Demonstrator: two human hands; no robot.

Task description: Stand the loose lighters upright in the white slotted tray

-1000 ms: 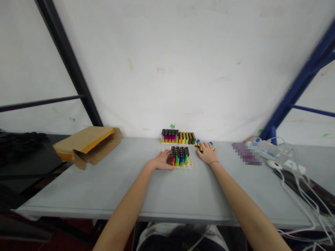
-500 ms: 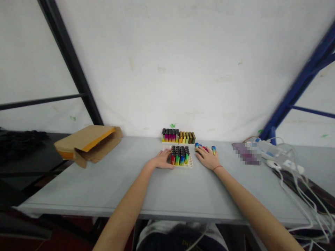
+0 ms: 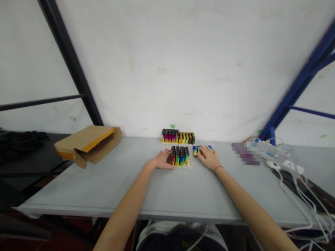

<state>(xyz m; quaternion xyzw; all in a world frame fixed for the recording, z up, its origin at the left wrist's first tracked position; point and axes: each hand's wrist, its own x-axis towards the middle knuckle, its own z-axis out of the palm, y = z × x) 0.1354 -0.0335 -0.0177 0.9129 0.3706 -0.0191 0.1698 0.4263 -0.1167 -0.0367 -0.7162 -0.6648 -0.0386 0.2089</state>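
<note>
A white tray [image 3: 190, 162] stands on the table, holding several upright lighters [image 3: 179, 157] with black tops and red, green, yellow and blue bodies. At its left side rests my left hand [image 3: 161, 160], fingers apart, thumb along the tray's front corner. To the right of the tray several blue and yellow lighters [image 3: 195, 151] lie flat in a row. My right hand [image 3: 208, 157] is spread over them, palm down, and hides most of them; its fingertips touch the row.
Behind, against the wall, stand a block of purple lighters [image 3: 170, 136] and one of yellow, green and brown lighters [image 3: 186, 137]. An open cardboard box [image 3: 89, 141] lies at the left. A power strip with white cables [image 3: 277, 155] and a blurred-out flat object [image 3: 246, 154] are at the right.
My right hand has shifted slightly over the lying lighters, and those at the left end now stand closer together and further left. My left hand and the tray have stayed put.
</note>
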